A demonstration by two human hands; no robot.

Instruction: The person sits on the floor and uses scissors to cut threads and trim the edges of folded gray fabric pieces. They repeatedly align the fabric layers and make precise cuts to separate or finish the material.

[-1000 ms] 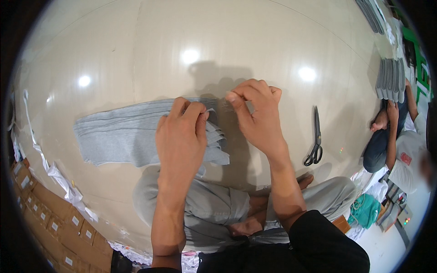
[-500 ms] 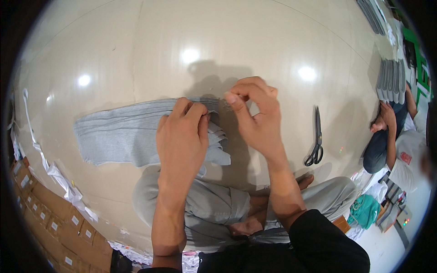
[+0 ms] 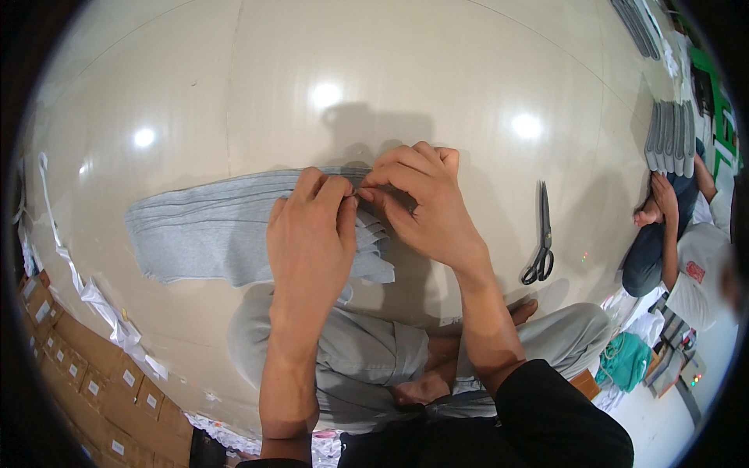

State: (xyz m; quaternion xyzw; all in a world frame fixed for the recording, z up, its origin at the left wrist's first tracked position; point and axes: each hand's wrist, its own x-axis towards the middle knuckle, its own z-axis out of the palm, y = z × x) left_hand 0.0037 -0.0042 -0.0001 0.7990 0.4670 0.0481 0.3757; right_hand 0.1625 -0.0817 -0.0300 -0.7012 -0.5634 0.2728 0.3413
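Note:
A stack of light grey knit fabric pieces [image 3: 195, 234] lies in front of me, its layered edges fanned at the right end. My left hand [image 3: 308, 234] is over that end, thumb and index finger pinched on the cloth's edge. Just beside them, the fingertips of my right hand [image 3: 417, 203] are pinched close, almost touching the left's; whatever they hold is too small to make out. Black scissors [image 3: 544, 234] lie closed on the floor [image 3: 468, 70] to the right of my right hand.
A seated co-worker [image 3: 679, 234] is at the right, a hand by grey folded bundles [image 3: 667, 136]; another bundle [image 3: 632, 27] lies farther back. Cardboard boxes [image 3: 90, 366] and white scraps [image 3: 105, 312] line the left. A green bag [image 3: 624, 363] lies lower right, near my crossed legs.
My right hand has moved down and left, bringing its pinched fingertips to those of my left hand at the fabric's edge. The left hand has barely moved.

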